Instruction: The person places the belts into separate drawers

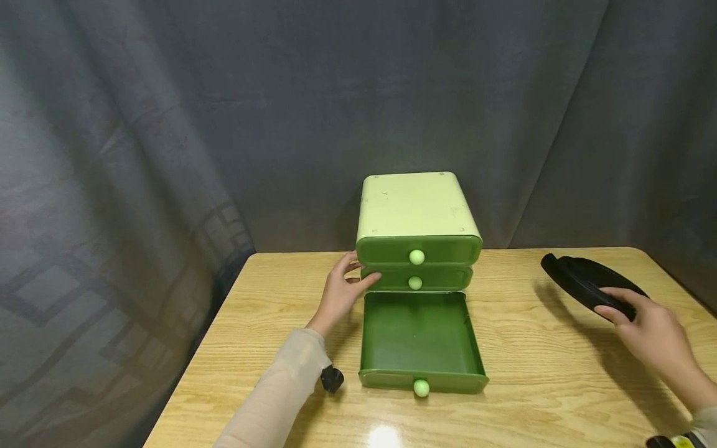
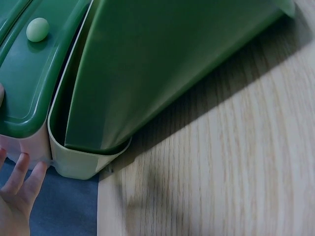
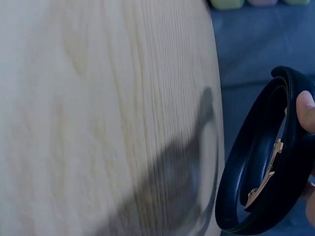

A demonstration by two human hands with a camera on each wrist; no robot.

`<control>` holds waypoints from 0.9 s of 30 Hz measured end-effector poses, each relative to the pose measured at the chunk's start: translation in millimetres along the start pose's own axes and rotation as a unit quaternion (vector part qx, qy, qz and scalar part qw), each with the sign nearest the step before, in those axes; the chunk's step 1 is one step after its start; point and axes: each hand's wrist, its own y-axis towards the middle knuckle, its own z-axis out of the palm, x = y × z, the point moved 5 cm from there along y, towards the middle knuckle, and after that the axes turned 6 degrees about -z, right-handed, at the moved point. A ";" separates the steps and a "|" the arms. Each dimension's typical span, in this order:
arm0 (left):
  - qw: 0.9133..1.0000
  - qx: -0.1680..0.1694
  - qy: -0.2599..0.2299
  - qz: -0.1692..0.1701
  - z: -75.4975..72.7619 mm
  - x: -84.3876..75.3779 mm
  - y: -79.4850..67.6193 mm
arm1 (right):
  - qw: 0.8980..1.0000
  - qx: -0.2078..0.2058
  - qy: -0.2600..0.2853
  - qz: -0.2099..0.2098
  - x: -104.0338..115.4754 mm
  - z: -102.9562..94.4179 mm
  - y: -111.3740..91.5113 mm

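A coiled black belt [image 1: 585, 283] is held above the right part of the table, pinched between the thumb and fingers of my right hand [image 1: 658, 330]. Its gold-coloured buckle [image 3: 268, 174] shows inside the coil in the right wrist view. My left hand [image 1: 338, 291] touches the left side of a small green drawer unit [image 1: 417, 202], thumb at the front of the middle drawer [image 1: 392, 280]. In the left wrist view, its fingers [image 2: 34, 183] lie fairly straight against the side wall. The bottom drawer [image 1: 392, 379] is pulled out and holds nothing; the two above are closed.
The unit stands on a light wooden table [image 1: 280, 292] with a grey curtain [image 1: 313, 124] hanging behind it. Green and pink items [image 3: 226, 4], cut off by the frame, appear beyond the table edge in the right wrist view.
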 end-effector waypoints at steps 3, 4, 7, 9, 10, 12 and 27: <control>1.000 0.001 0.000 0.002 0.1 -0.3 -0.1 | 0.999 -0.014 0.008 -0.028 13.2 -1.6 -2.6; 1.000 0.001 0.000 0.002 0.1 -0.6 -0.3 | 0.999 -0.017 0.011 -0.036 17.5 -2.1 -3.5; 1.000 0.002 0.000 0.002 0.2 -0.8 -0.2 | 0.997 -0.031 0.016 -0.062 30.8 -4.2 -6.4; 1.000 0.002 -0.002 0.001 0.2 -1.1 -0.3 | 0.996 -0.039 0.019 -0.080 39.6 -5.6 -8.5; 1.000 0.001 -0.002 0.000 0.2 -0.8 -0.2 | 0.995 -0.042 0.019 -0.091 43.9 -6.5 -9.6; 1.000 0.001 -0.004 -0.001 0.9 -0.5 0.1 | 0.992 -0.052 0.017 -0.114 52.1 -8.5 -12.0; 1.000 0.007 0.002 -0.001 0.0 -1.0 1.4 | 0.980 -0.068 0.033 -0.186 102.2 -18.6 -34.3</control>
